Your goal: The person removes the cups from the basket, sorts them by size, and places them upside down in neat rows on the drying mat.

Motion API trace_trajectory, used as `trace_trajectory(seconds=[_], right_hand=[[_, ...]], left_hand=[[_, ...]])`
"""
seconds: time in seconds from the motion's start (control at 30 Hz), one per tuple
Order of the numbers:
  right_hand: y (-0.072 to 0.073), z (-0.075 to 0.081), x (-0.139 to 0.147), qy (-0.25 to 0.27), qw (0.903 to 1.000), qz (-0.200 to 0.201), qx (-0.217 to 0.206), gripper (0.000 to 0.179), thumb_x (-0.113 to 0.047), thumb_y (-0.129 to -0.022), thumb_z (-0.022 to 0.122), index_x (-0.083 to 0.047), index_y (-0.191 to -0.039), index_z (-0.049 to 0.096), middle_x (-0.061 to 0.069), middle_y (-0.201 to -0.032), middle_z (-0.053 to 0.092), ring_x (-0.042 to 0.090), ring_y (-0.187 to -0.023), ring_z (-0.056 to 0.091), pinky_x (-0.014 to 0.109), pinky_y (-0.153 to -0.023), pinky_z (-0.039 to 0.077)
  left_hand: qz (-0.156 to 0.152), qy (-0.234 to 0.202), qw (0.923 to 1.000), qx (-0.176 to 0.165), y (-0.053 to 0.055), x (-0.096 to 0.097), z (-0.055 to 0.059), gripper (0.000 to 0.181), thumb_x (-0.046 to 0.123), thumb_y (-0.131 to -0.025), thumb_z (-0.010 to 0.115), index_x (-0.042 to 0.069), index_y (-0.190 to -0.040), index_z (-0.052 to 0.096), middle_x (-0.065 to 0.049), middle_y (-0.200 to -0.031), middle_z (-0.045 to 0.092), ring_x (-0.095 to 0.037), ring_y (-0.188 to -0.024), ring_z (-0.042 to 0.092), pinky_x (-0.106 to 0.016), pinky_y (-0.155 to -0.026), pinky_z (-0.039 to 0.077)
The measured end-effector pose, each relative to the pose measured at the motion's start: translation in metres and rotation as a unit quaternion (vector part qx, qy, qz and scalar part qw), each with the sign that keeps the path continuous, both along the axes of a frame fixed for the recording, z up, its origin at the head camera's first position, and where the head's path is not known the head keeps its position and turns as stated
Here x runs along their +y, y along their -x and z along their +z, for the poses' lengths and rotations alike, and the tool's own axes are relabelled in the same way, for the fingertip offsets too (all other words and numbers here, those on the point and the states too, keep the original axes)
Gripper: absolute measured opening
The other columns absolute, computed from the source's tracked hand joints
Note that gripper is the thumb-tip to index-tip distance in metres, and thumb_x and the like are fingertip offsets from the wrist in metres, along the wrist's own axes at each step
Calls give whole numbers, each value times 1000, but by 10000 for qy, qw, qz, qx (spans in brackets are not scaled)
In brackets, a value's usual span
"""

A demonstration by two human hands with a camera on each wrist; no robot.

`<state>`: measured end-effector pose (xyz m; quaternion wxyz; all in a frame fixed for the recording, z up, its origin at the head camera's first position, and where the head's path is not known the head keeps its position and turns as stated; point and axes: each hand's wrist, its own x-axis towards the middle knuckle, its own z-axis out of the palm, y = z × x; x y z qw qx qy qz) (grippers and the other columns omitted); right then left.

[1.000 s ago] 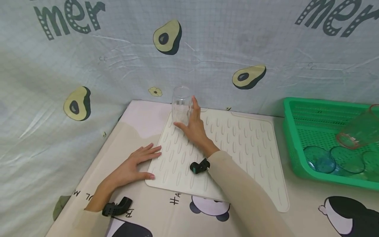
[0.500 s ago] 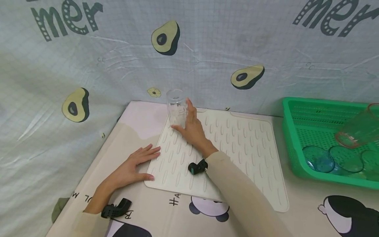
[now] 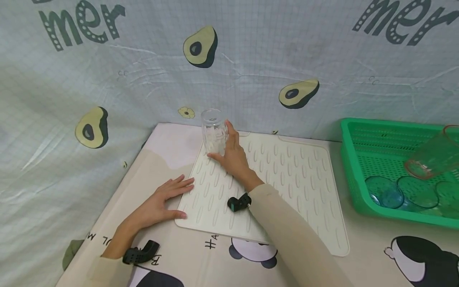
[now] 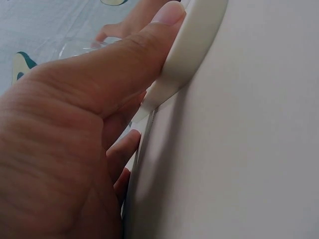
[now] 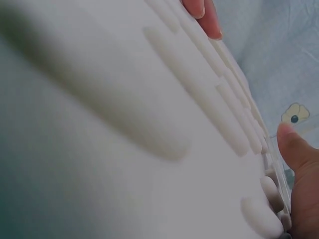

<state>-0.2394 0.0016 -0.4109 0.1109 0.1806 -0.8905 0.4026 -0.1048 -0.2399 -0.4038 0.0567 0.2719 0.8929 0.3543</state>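
In the head view, a clear drinking glass [image 3: 211, 133] stands base up at the far left corner of a cream drying mat [image 3: 290, 187] with raised oval ridges. My right hand [image 3: 234, 157] holds the glass from its right side, thumb at the front and fingers behind. My left hand [image 3: 161, 203] lies at the mat's left edge, fingers spread and nearly straight. The left wrist view shows the left thumb [image 4: 134, 50] against the mat's rounded corner [image 4: 194, 45]. In the right wrist view, ridges fill the foreground and the right thumb [image 5: 299, 159] shows at the right edge.
A green plastic basket [image 3: 349, 179] stands right of the mat. It holds a pinkish glass [image 3: 430, 159] leaning on its side and several bluish and clear glasses. A printed cloth wall [image 3: 244, 44] rises close behind the mat and along the left side.
My right hand and the glass moved slightly left and toward me between the first and second frames, then stayed nearly still. The left hand kept its place at the mat edge.
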Motion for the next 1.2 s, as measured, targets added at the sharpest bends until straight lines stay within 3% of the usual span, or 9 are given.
trace_trajectory(seconds=[0.4, 0.67, 0.87, 1.0, 1.2], right_hand=[[-4, 1, 2, 299, 9993, -136, -176, 108, -34, -80, 78, -26, -150, -4, 12, -148, 22, 37, -111, 53, 48, -84, 50], [-7, 5, 8, 672, 9968, -382, -194, 108, -37, -81, 76, -30, -150, -6, 17, -150, 27, 43, -110, 54, 54, -84, 48], [-8, 6, 18, 694, 9959, -504, -304, 107, -38, -82, 75, -33, -150, -7, 17, -149, 27, 44, -97, 57, 53, -70, 50], [-8, 3, 23, 714, 9945, -556, -523, 108, -39, -82, 74, -32, -150, -10, 19, -152, 24, 44, -103, 56, 51, -75, 49], [-8, 4, 26, 577, 9947, -518, -673, 108, -39, -82, 74, -31, -149, -10, 19, -151, 23, 45, -108, 53, 54, -85, 47]], left_hand=[[-80, -65, 9999, 21, 0, 1, -1, 77, 37, -74, 81, 11, -140, 50, -1, -149, 39, -28, -143, 19, -40, -116, 6], [-49, -35, 9999, 110, 0, -1, -2, 78, 38, -74, 81, 11, -140, 50, -1, -149, 39, -29, -142, 19, -38, -116, 7], [36, 30, 10000, -5, -1, -2, -1, 79, 39, -73, 81, 13, -141, 49, 1, -150, 38, -26, -143, 17, -39, -116, 6], [19, 32, 10000, 23, -1, -3, -2, 79, 39, -73, 81, 12, -141, 49, -1, -150, 38, -27, -143, 18, -35, -116, 5], [55, 50, 10000, -33, 0, -1, -1, 80, 39, -73, 81, 13, -141, 49, 0, -151, 37, -26, -143, 17, -41, -116, 6]])
